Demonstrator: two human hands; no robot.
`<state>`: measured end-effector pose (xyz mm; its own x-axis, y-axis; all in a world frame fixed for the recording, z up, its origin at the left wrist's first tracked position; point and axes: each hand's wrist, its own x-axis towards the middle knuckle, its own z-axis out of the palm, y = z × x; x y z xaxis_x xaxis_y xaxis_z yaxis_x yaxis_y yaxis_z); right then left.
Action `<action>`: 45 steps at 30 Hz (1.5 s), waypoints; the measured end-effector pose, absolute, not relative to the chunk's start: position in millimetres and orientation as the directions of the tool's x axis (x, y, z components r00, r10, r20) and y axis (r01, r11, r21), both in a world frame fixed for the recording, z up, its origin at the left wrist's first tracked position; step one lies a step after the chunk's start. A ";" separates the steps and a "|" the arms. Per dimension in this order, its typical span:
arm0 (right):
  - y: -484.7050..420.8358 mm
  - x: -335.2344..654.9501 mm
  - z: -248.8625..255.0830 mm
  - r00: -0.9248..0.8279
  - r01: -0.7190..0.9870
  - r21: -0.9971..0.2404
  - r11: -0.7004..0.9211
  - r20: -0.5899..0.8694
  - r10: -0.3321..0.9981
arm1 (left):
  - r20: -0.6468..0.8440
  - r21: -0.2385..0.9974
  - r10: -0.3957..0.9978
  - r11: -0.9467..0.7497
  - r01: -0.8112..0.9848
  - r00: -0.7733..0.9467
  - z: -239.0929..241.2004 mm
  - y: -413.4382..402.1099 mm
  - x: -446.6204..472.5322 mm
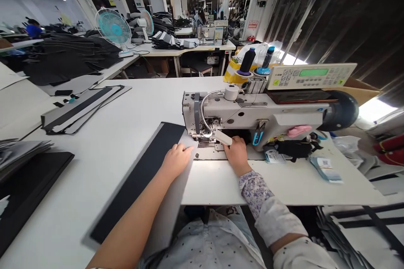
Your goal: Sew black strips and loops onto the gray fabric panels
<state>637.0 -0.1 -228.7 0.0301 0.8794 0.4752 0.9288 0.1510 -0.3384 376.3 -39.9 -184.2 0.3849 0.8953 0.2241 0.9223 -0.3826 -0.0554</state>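
Observation:
A long panel with a black band (139, 180) and a light grey border lies slantwise on the table, its far end beside the needle area of the sewing machine (217, 111). My left hand (178, 159) rests on top of this panel, fingers a little bent and thumb apart, pressing rather than gripping. Under the machine's arm, my right hand (237, 153) reaches in beside a small white lamp head (222, 137). Its fingertips are hidden behind the knuckles and in shadow, so whether they hold anything does not show.
Layered grey and black panels (85, 107) lie at the back left; a black stack (34, 189) lies at the near left. Thread cones (247, 61) stand behind the machine. Blue-handled snips (258, 134) hang on its front. Paper tags (325, 169) lie on the right.

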 end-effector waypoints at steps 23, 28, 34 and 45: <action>0.0 637.3 -221.2 0.177 0.670 -0.734 0.112 0.304 0.936 | 0.260 -0.081 0.928 -0.254 0.964 0.266 -196.8 12.0 391.0; -14.0 608.3 -217.1 0.104 0.417 -0.895 0.159 0.220 0.970 | 0.243 -0.065 0.914 -0.320 0.945 0.326 -193.2 13.3 388.0; -6.8 561.1 -221.8 -0.123 0.179 -0.963 0.201 0.181 0.976 | 0.314 0.099 0.891 -0.374 0.922 0.328 -189.2 -26.9 384.9; 1.3 555.4 -222.9 -0.123 0.633 -0.713 0.302 0.292 0.948 | 0.361 -0.007 0.863 -0.377 0.926 0.354 -189.6 -36.2 390.0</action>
